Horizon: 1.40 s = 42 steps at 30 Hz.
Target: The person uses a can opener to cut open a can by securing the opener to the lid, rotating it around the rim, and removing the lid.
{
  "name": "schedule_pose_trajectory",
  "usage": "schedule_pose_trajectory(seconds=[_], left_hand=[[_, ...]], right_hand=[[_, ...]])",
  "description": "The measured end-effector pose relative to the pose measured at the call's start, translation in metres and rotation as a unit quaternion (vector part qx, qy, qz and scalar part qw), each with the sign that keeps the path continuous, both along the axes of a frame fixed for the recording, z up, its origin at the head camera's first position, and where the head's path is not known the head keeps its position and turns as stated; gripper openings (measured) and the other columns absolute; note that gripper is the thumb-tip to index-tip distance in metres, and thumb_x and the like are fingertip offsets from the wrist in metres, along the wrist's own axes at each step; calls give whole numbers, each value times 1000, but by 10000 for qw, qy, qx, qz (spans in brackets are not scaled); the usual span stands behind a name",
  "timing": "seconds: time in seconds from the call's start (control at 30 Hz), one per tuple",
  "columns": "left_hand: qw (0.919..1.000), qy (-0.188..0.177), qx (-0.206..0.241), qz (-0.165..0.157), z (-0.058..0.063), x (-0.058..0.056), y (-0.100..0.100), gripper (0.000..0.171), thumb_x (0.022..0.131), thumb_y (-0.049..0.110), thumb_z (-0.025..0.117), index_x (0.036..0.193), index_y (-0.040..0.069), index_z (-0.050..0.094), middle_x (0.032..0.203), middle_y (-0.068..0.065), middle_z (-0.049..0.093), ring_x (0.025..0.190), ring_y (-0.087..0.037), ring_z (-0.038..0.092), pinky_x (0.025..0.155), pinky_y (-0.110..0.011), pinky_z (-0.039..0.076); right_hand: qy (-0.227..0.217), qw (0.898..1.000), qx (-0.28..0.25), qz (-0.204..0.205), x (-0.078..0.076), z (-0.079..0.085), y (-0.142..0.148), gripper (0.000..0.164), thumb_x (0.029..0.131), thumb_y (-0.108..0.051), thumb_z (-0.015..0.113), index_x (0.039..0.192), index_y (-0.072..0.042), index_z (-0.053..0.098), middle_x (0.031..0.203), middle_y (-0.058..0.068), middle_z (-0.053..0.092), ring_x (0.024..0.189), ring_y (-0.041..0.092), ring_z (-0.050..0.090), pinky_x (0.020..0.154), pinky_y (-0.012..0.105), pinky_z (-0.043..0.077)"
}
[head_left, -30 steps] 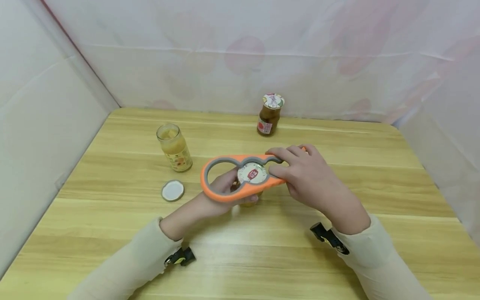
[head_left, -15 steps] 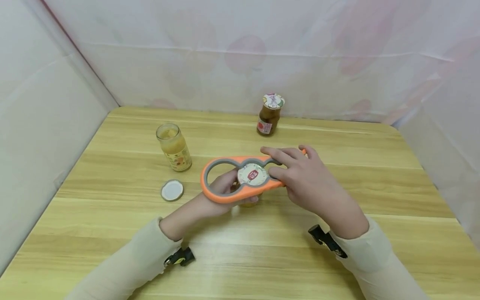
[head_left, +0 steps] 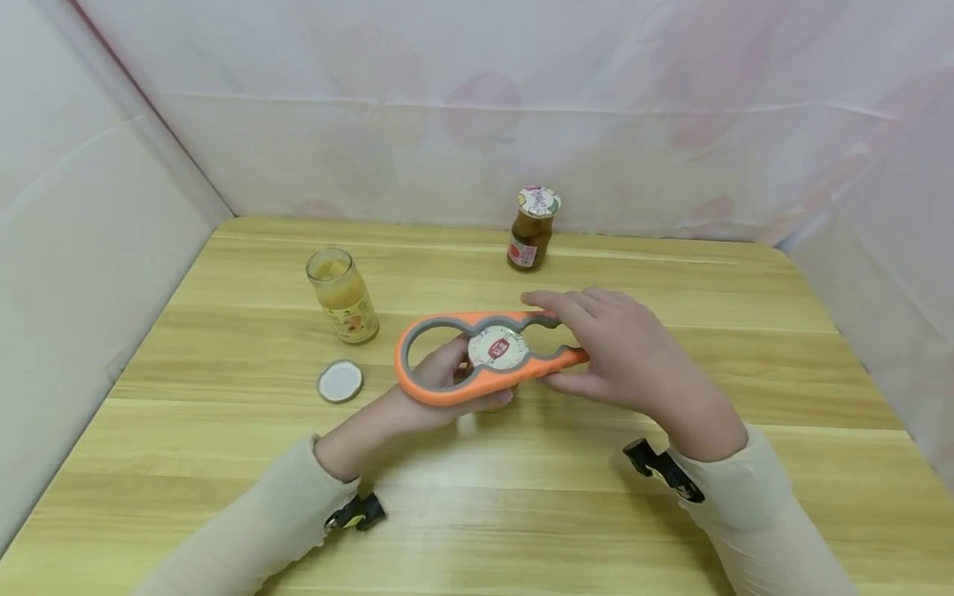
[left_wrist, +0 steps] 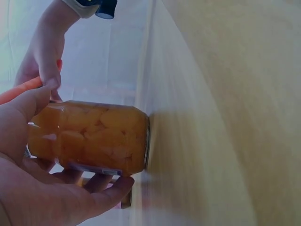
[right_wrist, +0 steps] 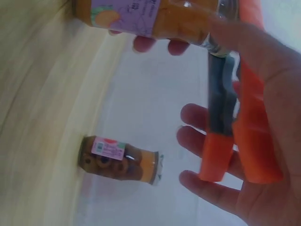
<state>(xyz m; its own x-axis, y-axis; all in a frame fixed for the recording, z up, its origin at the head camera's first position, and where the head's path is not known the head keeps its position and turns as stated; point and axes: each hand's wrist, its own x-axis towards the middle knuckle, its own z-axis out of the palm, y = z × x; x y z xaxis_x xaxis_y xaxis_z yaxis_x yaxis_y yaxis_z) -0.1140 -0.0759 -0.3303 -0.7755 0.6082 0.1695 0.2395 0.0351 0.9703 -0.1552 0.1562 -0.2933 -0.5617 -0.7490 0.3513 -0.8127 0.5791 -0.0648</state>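
My left hand (left_wrist: 51,193) grips a glass jar (left_wrist: 99,136) of orange fruit chunks around its side. The jar is upright, its base at or just above the wooden table. An orange jar opener (head_left: 432,396) with grey lining lies level over it, the middle opening around the printed lid (head_left: 498,348). My right hand (head_left: 629,356) holds the opener's handle end at the right. In the right wrist view, its fingers (right_wrist: 190,115) curl behind the two handles, which stand slightly apart. In the head view, the opener and lid hide most of the jar.
An uncovered jar (head_left: 344,306) of yellow contents stands on the table (head_left: 462,505) at the left. A loose lid (head_left: 340,382) lies in front of it. Toward the back stands a capped jar (head_left: 532,232) of dark fruit. Pale curtains (head_left: 477,108) enclose the table behind and at both sides.
My right thumb has moved out from between the handles to below the lower one, and that hand has shifted slightly right. The left hand stays around the jar.
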Motion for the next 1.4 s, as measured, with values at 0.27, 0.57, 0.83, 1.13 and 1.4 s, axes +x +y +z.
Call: schedule_pose_trajectory(seconds=[0.27,0.57,0.83,1.13,1.4], left_hand=[[9985,-342,396,-127,-10,-3,3,68,87,7,62,143,25,28,115,-2,58,78,-19,50,66,-25,43],[9952,-678,638,-300,-9,-2,1,61,89,5,58,142,23,33,103,-10,59,77,-25,49,67,-24,42],[9962,-699,483,-197,-10,-2,1,63,89,9,60,142,25,31,114,2,57,83,-16,51,74,-24,42],[9954,-483,705,-426,-23,-9,1,70,87,3,60,144,25,27,119,-2,56,84,-20,52,71,-26,45],[9763,-1185,1273,-1285,-50,-21,-1,68,92,8,53,147,25,18,127,-9,51,85,-20,52,70,-27,45]], right_hand=[[286,9996,23,-87,-4,-4,1,67,70,-58,68,124,-20,56,97,-9,62,77,12,52,64,30,41],[178,9997,-72,-124,-7,-6,3,72,62,-63,72,117,-19,60,92,-11,59,80,11,51,65,28,41],[105,9998,-92,-121,-10,-7,4,72,64,-74,59,114,-22,61,91,-13,58,81,10,49,63,26,39],[215,9993,-296,78,-13,-9,4,67,63,-67,68,111,-21,63,87,-12,61,80,10,51,63,27,41],[150,9989,-383,219,-15,-10,6,65,60,-53,79,114,-20,62,93,-11,64,85,14,54,67,30,44]])
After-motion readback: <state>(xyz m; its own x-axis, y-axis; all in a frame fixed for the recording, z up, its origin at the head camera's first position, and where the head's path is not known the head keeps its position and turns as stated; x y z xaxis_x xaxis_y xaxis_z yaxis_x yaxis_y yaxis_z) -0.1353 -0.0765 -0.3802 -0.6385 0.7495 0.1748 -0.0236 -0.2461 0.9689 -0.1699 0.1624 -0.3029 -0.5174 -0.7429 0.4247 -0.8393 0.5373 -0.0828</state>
